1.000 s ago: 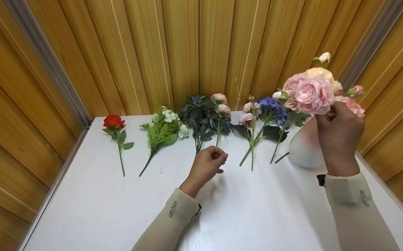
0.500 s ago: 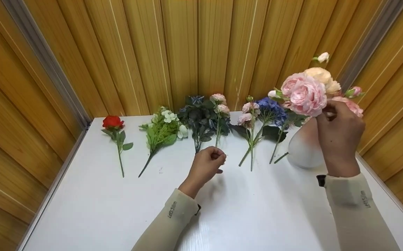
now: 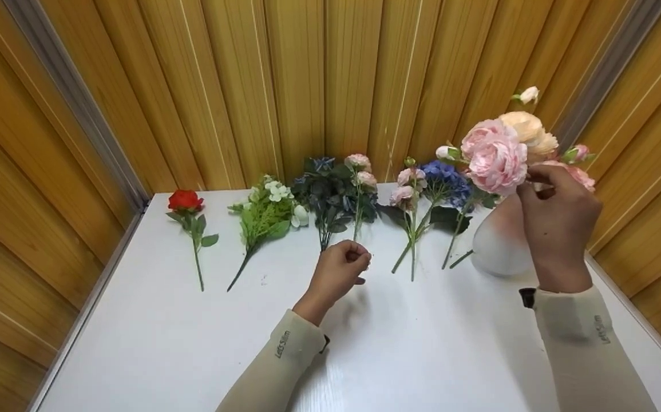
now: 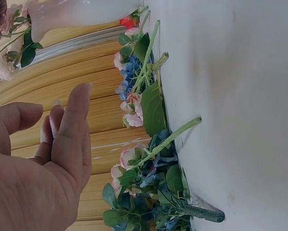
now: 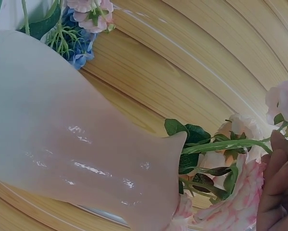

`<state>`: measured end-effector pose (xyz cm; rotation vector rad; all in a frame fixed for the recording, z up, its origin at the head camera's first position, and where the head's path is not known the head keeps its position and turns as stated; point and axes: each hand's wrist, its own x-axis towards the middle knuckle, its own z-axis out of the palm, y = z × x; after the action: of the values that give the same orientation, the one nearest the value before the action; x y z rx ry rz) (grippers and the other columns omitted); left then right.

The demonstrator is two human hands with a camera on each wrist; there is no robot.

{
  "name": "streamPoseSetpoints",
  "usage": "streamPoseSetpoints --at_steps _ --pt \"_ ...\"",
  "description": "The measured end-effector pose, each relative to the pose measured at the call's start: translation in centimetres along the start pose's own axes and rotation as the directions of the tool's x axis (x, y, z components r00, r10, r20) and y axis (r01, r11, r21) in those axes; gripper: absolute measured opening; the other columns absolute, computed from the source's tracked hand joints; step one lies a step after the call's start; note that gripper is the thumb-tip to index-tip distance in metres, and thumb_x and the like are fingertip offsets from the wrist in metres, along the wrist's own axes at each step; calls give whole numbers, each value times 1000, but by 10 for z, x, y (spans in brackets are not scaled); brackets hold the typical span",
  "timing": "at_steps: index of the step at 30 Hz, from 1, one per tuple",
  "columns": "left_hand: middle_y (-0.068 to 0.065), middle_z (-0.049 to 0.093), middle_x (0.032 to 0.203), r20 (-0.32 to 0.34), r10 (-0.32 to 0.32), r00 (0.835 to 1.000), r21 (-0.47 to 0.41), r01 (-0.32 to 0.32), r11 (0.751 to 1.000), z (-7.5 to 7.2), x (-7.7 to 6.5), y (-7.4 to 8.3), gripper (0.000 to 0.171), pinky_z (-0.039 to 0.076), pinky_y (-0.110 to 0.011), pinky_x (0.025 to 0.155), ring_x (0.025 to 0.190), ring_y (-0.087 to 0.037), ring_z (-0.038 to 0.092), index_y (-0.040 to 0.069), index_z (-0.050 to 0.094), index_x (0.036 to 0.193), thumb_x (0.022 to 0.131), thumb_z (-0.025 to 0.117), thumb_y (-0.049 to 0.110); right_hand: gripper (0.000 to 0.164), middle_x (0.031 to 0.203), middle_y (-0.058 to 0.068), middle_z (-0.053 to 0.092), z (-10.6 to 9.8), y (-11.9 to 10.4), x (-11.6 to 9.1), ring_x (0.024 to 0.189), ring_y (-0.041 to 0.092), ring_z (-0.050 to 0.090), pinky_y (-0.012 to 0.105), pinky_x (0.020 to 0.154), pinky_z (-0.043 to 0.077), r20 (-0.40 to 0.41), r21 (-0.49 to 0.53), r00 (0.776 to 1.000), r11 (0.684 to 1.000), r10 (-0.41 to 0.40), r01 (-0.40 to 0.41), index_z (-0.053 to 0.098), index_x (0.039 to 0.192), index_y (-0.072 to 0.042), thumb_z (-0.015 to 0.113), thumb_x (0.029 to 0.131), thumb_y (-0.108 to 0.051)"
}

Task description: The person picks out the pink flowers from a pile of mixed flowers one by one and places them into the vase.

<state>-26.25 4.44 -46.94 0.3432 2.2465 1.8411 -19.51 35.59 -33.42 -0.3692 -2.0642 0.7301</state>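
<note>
At the right, a white-and-pink vase (image 3: 501, 243) stands upright with pink and cream flowers (image 3: 527, 129) in its mouth. My right hand (image 3: 559, 229) is raised beside the blooms; its thumb and fingers pinch the green stem (image 5: 225, 146) of a pink flower (image 3: 496, 160) just under the bloom. That stem runs into the vase's mouth in the right wrist view. My left hand (image 3: 339, 272) hovers over the table with loosely bent fingers and nothing in them. Nearest to it lie the dark-leaved blue bunch (image 3: 330, 197) and a pink flower stem (image 3: 359, 206).
Along the back of the white table (image 3: 193, 355) lie a red rose (image 3: 186, 200), a green-and-white spray (image 3: 267, 212), a pale pink stem (image 3: 404, 194) and a blue hydrangea (image 3: 447, 180). Wood-panelled walls (image 3: 296, 86) enclose the table behind and at both sides.
The pink flower pinched by my right hand has shifted slightly left and turned. The right hand's fingers have moved a little; the left hand stays in nearly the same place.
</note>
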Motion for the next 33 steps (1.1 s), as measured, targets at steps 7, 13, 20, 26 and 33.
streamPoseSetpoints --at_steps 7,13,20,26,33 --pt "-6 75 102 -7 8 1000 7 -8 1000 0 0 1 10 72 -32 76 94 -21 75 7 75 111 110 74 17 25 130 6 86 -2 -2 0 90 -10 57 0 84 46 -6 -5 1000 1000 -3 3 86 130 -15 78 110 -28" --pt "-6 75 103 2 8 1000 6 -8 1000 0 -1 1 10 72 -33 77 97 -26 77 7 75 112 111 73 17 21 121 12 87 0 3 1 88 -14 53 2 82 43 -40 -12 998 998 -58 57 87 124 -9 80 109 -22" --pt "-7 75 105 9 4 1000 -1 -4 1000 0 -2 1 10 72 -33 77 110 -40 77 8 75 113 112 72 17 17 109 19 87 3 7 1 85 -14 52 2 80 35 -86 -27 989 993 -120 118 88 116 -3 78 108 -13" --pt "-6 75 103 8 9 1000 8 -9 1000 0 -2 0 10 72 -33 77 104 -33 78 8 75 112 112 71 17 18 113 22 86 3 7 -1 97 31 79 0 84 33 -74 -43 987 989 -143 140 88 117 -2 76 110 -14" --pt "-6 75 104 13 2 1000 5 -2 1000 0 -2 1 10 72 -33 78 104 -33 78 8 75 112 112 71 17 19 105 27 84 4 8 -3 97 43 79 17 82 38 -97 -82 972 975 -214 207 87 111 4 75 109 -10"
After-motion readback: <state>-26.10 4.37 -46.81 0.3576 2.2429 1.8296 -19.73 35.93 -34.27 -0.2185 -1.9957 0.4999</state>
